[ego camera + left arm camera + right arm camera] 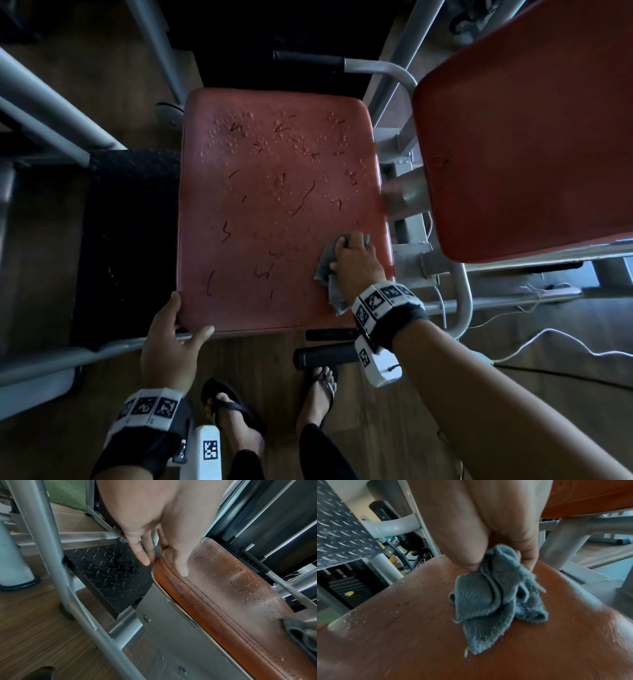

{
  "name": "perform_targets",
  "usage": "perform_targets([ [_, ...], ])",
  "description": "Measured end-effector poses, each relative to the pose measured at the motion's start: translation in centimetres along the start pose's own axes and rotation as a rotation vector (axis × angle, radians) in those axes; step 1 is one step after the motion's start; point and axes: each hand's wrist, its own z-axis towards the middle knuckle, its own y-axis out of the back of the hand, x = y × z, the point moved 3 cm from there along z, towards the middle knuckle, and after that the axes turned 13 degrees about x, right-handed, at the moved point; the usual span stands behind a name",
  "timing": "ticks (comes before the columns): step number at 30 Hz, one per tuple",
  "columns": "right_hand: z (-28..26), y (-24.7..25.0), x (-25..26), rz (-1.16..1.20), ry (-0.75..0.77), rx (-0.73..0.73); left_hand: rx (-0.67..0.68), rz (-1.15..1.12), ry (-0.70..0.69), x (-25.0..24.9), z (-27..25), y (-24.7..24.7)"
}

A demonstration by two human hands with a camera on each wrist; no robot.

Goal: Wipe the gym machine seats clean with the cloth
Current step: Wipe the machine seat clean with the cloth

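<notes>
The red padded seat (274,222) fills the middle of the head view, with water droplets and dark scribble marks on it. At its near right part my right hand (356,260) grips a bunched grey cloth (323,270) and presses it onto the seat. The right wrist view shows the cloth (488,601) hanging from my curled fingers (471,563) onto the seat (402,628). My left hand (171,335) holds the seat's near left corner. There the thumb (183,569) lies on the seat top (231,595) and the fingers (144,558) wrap the side.
A second red pad (531,137) stands at the right, above the seat's edge. Grey frame tubes (51,113) run on the left and behind, and a black tread plate (126,222) lies left. Black handle grips (325,356) jut out by my sandalled feet (233,421). White cables (548,342) lie on the floor.
</notes>
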Motion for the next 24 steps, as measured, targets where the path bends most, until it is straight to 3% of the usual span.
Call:
perform_targets([
  [5, -1.5, -0.5, -2.1, -0.004, -0.063, 0.008, 0.009, 0.048, -0.036, -0.3, 0.0, 0.1],
  [9, 0.8, -0.8, -3.6, -0.006, -0.046, -0.016, 0.012, 0.069, -0.040, 0.1, 0.1, 0.1],
  [16, 5.2, 2.7, -4.4, -0.098, -0.094, -0.134, 0.016, 0.042, -0.019, 0.2, 0.1, 0.0],
  [19, 3.8, 1.7, -4.2, -0.106, -0.022, -0.120, 0.015, 0.053, -0.005, 0.1, 0.0, -0.2],
  [24, -1.8, -1.5, -2.4, -0.111, 0.240, -0.059, 0.014, 0.114, -0.006, 0.1, 0.3, -0.2],
])
